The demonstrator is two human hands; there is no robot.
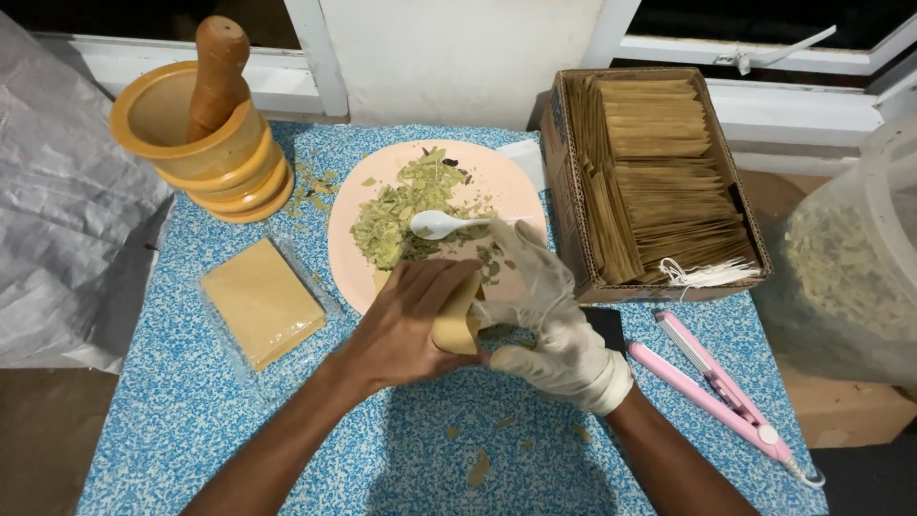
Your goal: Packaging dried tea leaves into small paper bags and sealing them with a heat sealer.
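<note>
My bare left hand (pixel 406 320) grips a small tan paper pouch (pixel 458 320) just in front of the pink plate (pixel 511 186). My right hand (pixel 549 325), in a white glove, holds the pouch's other side and also pinches the handle of a white plastic spoon (pixel 437 224). The spoon's bowl rests on a heap of dried green leaf pieces (pixel 396 215) on the plate.
A wooden mortar with pestle (pixel 205 119) stands at the back left. A clear packet of tan pouches (pixel 260 301) lies left of the plate. A cardboard box of paper pouches (pixel 659 177) sits at right, a pink sealing tool (pixel 716 387) in front of it. Leaf crumbs dot the blue speckled tabletop (pixel 191 411).
</note>
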